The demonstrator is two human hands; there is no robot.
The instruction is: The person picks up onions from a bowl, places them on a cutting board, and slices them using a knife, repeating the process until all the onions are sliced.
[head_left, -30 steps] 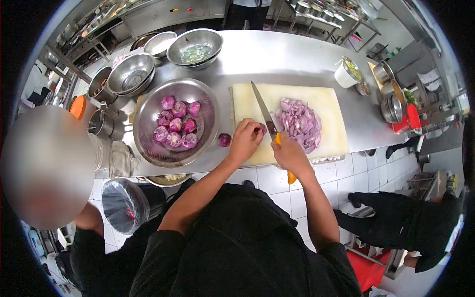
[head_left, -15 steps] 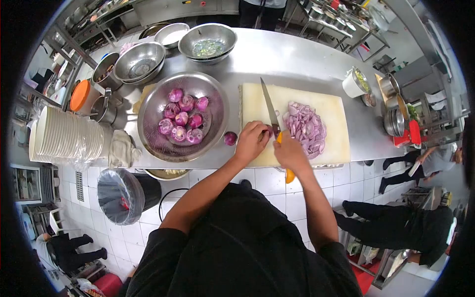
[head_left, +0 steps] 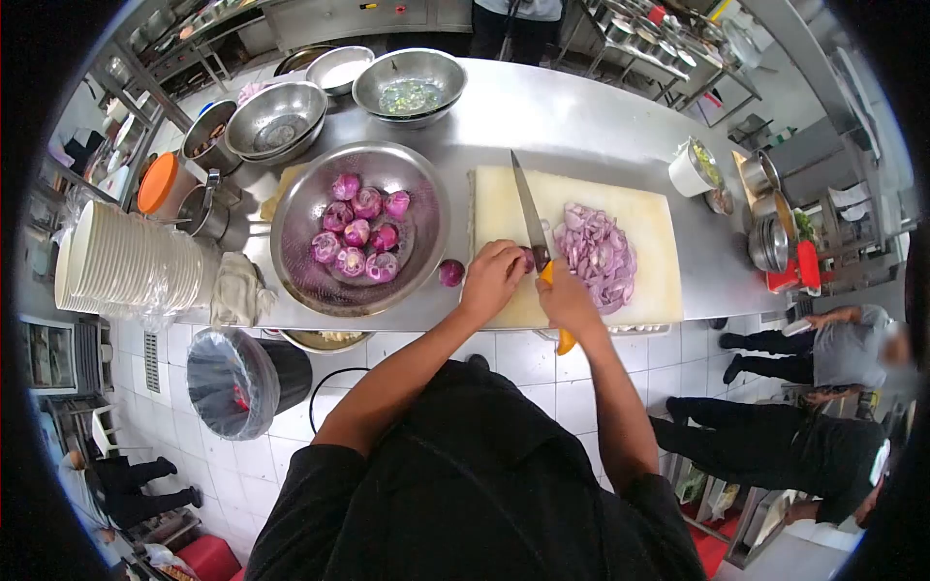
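On the white cutting board [head_left: 649, 208], my right hand [head_left: 569, 300] is wrapped round the yellow handle of a knife [head_left: 530, 208], its blade pointing away from me. My left hand [head_left: 494, 276] is curled over a red onion [head_left: 528, 259] just left of the blade, mostly hidden by the fingers. Sliced red onion [head_left: 596, 254] lies in a pile right of the knife. One whole peeled onion [head_left: 450, 273] rests on the steel counter, between the board and a large perforated metal bowl [head_left: 426, 242] that holds several peeled red onions [head_left: 356, 232].
Metal bowls [head_left: 276, 121] stand at the back left, and stacked white containers [head_left: 126, 261] at the left end beside a cloth [head_left: 237, 290]. A white tub [head_left: 693, 167] and pots [head_left: 770, 242] sit to the right. Below is a lined bin [head_left: 237, 387]. People [head_left: 794, 445] stand at right.
My hands, the knife and the onion stay in nearly the same place. At the right, a person in a grey shirt has come further into view.
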